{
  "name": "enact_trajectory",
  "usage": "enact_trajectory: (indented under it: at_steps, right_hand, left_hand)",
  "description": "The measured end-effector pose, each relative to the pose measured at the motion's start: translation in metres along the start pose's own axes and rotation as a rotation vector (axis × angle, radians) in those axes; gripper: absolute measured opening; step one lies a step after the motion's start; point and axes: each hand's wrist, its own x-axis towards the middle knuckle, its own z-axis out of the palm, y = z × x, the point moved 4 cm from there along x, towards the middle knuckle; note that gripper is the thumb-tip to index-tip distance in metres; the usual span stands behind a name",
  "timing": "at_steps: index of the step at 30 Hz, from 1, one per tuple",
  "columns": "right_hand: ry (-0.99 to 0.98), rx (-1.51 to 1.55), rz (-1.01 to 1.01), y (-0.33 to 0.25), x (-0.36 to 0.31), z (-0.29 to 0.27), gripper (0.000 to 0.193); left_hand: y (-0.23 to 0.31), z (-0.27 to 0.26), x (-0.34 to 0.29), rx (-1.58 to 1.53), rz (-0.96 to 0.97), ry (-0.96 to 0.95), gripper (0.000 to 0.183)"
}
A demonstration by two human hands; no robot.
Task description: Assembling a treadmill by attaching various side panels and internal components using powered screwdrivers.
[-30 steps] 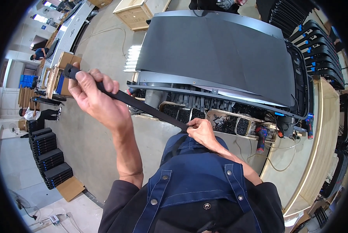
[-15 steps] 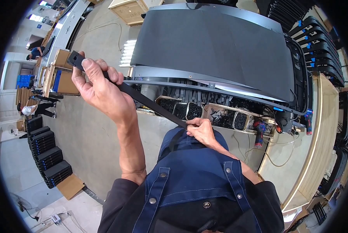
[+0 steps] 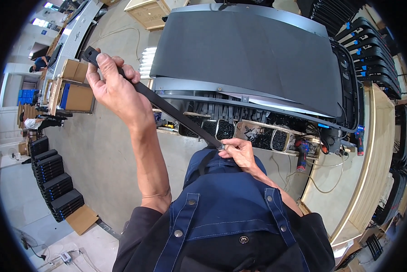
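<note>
A long flat black bar (image 3: 172, 112) slants across in front of me, its far end up at the left and its near end by my lap. My left hand (image 3: 117, 88) is closed round the upper part, just below an end piece that has a hole in it. At the lower end my right hand (image 3: 240, 154) pinches with thumb and fingers, where a small shiny bit shows at the tip. Just beyond the bar stands a machine with a wide black belt (image 3: 244, 59) and a grey side rail (image 3: 190, 86).
Bins of small black parts (image 3: 226, 129) line the bench's near edge, with a power drill (image 3: 302, 154) beside them. A wooden frame (image 3: 364, 167) runs along the right. Stacked black parts (image 3: 58, 186) stand on the left floor. Two people are far left.
The bar's upper end and my left hand have shifted slightly upward. A shiny bit now shows at the lower end by my right fingers.
</note>
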Motion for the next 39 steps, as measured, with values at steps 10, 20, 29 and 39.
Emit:
enact_trajectory:
  at_steps: [10, 20, 29, 39]
  right_hand:
    - [-0.151, 0.326, 0.097, -0.012, -0.019, -0.010, 0.022]
    - [-0.162, 0.756, 0.061, -0.009, -0.024, -0.049, 0.022]
    - [-0.018, 0.493, 0.116, 0.002, -0.012, -0.066, 0.028]
    - [0.201, 0.231, 0.003, -0.032, 0.015, -0.079, 0.029]
  left_hand:
    - [-0.088, -0.034, -0.074, -0.272, -0.724, -0.160, 0.047]
    - [-0.105, -0.112, -0.044, -0.150, -0.511, -0.012, 0.057]
    - [-0.164, -0.092, -0.184, 0.562, -0.641, -0.435, 0.020]
    - [-0.203, -0.071, -0.211, 0.382, -0.862, -0.495, 0.028]
